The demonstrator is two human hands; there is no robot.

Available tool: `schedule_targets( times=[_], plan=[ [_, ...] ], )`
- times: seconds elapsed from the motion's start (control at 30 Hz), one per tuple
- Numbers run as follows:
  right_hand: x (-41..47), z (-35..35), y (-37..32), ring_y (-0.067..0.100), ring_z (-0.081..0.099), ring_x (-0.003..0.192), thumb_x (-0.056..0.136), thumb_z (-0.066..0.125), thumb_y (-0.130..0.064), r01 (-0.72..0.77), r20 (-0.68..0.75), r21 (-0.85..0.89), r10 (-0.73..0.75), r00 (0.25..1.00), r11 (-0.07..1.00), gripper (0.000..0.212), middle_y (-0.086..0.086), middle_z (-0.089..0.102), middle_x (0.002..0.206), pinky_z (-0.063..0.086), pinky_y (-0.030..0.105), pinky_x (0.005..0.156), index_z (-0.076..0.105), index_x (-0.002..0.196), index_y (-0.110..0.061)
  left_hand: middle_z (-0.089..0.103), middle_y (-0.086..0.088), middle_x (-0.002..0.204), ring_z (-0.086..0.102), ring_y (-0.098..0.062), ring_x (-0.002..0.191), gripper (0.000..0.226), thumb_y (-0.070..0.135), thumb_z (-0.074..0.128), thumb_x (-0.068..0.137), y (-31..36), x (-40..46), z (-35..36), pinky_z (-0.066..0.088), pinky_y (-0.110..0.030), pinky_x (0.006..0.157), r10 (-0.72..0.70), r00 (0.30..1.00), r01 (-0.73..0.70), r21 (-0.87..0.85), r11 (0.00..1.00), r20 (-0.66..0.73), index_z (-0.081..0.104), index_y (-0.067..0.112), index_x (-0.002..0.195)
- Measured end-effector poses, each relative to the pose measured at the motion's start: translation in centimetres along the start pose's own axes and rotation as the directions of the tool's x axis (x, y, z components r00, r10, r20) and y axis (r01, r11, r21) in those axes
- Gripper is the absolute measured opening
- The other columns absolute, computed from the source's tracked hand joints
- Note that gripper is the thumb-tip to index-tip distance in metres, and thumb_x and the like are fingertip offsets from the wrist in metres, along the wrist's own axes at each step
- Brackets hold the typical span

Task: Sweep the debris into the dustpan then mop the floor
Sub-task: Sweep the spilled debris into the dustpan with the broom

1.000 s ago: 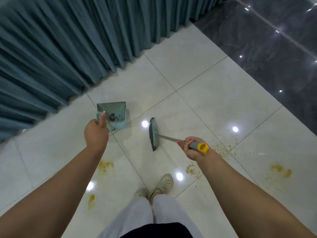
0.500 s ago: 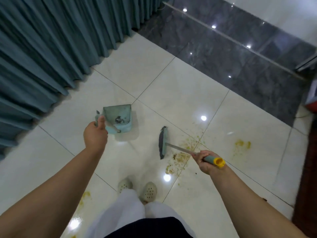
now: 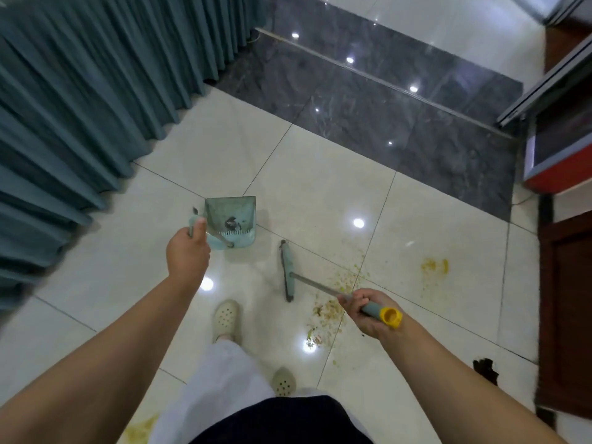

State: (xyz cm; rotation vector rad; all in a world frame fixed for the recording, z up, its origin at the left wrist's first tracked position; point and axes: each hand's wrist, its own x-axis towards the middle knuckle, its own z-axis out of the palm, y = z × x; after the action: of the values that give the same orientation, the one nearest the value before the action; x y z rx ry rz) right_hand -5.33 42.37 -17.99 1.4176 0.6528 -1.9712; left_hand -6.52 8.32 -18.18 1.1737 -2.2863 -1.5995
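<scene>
My left hand (image 3: 187,251) grips the handle of a teal dustpan (image 3: 232,219), which is held over the white tiles with a bit of dark dirt inside. My right hand (image 3: 368,312) is closed around the grey, yellow-capped handle of a broom; its narrow teal head (image 3: 287,270) stands edge-on to the right of the dustpan, apart from it. Crumbly yellowish debris (image 3: 330,307) is scattered on the floor under the broom shaft and towards my right hand. A smaller yellow patch of debris (image 3: 435,265) lies farther right.
Teal curtains (image 3: 96,107) hang along the left. A dark marble strip (image 3: 400,123) crosses the floor ahead. A red-and-white cabinet (image 3: 557,155) and dark wooden furniture (image 3: 567,299) stand on the right. My feet in pale clogs (image 3: 226,317) are below the broom. A yellow smear (image 3: 141,431) lies bottom left.
The view has swung right, so the debris pile and right-hand furniture have come into sight. Both hands keep their grips; the broom head now sits just left of the debris.
</scene>
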Motion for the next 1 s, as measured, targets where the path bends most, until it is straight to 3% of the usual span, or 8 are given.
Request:
schedule_targets(
  times=[0.33,0.5,0.63,0.8,0.9,1.0],
  plan=[
    [6.9,16.6,6.1,0.018,0.045,0.027,0.097,0.035,-0.002,-0.200,0.099,-0.025,0.202,0.974,0.979,0.017,0.023,0.047,0.088,0.040,0.014,0.029,0.044,0.098,0.012,0.054,-0.008,0.060,0.053,-0.026,0.061,0.054,0.063,0.038,0.086,3.8,11.8,-2.4,0.053,-0.050,0.067,0.015,1.000,-0.015,0.081,0.997,0.002,0.049,0.014,0.065],
    [10.0,21.9,7.5,0.016,0.043,0.024,0.097,0.035,-0.004,-0.228,0.079,0.026,0.225,0.971,0.973,0.021,0.030,0.054,0.057,0.040,0.016,0.029,0.037,0.116,0.004,0.057,-0.007,0.063,0.054,-0.026,0.060,0.054,0.062,0.038,0.089,5.2,16.9,-2.8,0.050,-0.040,0.061,0.058,0.997,-0.065,0.147,0.987,0.052,0.052,0.014,0.069],
    [10.9,22.8,6.0,0.015,0.042,0.024,0.097,0.035,-0.001,-0.132,0.042,0.210,0.126,0.991,0.969,0.019,0.027,0.048,0.094,0.038,0.015,0.028,0.040,0.114,0.004,0.056,-0.004,0.063,0.053,-0.023,0.058,0.048,0.059,0.040,0.090,5.9,20.2,-2.7,0.046,-0.032,0.057,0.067,0.993,-0.083,0.169,0.982,0.099,0.048,0.019,0.066],
    [9.6,20.5,2.6,0.014,0.040,0.025,0.093,0.041,0.001,0.036,-0.046,0.450,-0.017,0.999,0.892,0.011,0.031,0.049,0.108,0.039,0.016,0.029,0.046,0.103,0.002,0.058,-0.012,0.070,0.055,-0.027,0.064,0.050,0.058,0.041,0.091,6.9,22.4,-1.6,0.053,-0.045,0.066,0.058,0.983,-0.094,0.207,0.974,0.176,0.050,0.013,0.069],
    [8.6,18.2,1.1,0.014,0.039,0.024,0.094,0.045,-0.002,0.109,-0.095,0.567,-0.066,0.993,0.817,0.014,0.032,0.050,0.108,0.038,0.014,0.029,0.046,0.107,0.004,0.059,-0.017,0.073,0.056,-0.030,0.066,0.053,0.057,0.040,0.091,7.6,22.8,-0.5,0.053,-0.047,0.068,0.071,0.974,-0.121,0.231,0.965,0.213,0.050,0.009,0.070],
    [7.8,15.5,0.3,0.013,0.038,0.023,0.095,0.049,-0.006,0.158,-0.144,0.670,-0.081,0.986,0.726,0.025,0.018,0.050,0.129,0.037,0.013,0.030,0.046,0.116,0.007,0.059,-0.017,0.072,0.056,-0.029,0.065,0.052,0.055,0.042,0.091,8.1,23.0,0.6,0.053,-0.047,0.068,0.081,0.964,-0.140,0.227,0.964,0.253,0.050,0.007,0.072]
  ],
)
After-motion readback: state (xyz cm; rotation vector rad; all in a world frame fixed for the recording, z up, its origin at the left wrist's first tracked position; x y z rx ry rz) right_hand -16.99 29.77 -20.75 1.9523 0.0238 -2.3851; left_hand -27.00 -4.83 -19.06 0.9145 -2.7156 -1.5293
